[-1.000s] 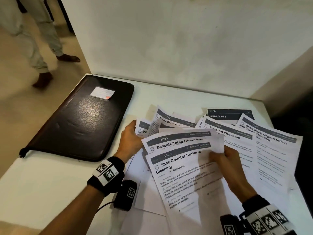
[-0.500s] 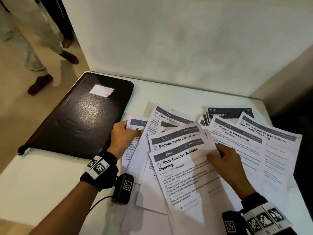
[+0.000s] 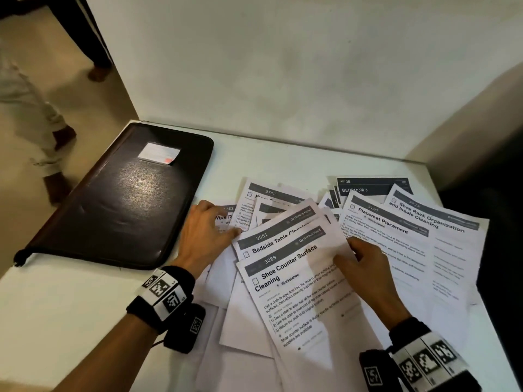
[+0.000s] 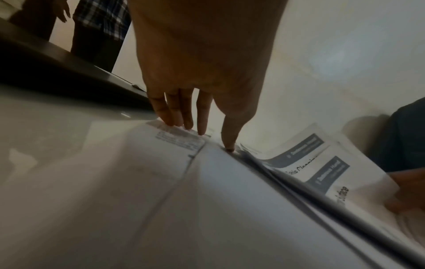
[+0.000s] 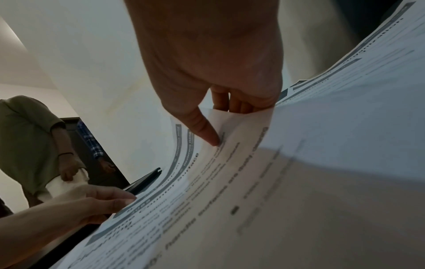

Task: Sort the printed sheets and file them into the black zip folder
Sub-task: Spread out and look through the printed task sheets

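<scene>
Black zip folder point(image 3: 119, 199) lies closed beside sheets point(image 3: 297, 278).

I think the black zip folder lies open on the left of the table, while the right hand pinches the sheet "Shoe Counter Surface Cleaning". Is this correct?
Not quite: the black zip folder lies closed, not open, as the head view shows. The rest holds: it is on the left of the table, and the right hand pinches the "Shoe Counter Surface Cleaning" sheet.

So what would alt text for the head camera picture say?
Two hands sort overlapping printed sheets on a white table: right hand pinches the top sheet, left hand presses others flat. A closed black zip folder lies left.
</scene>
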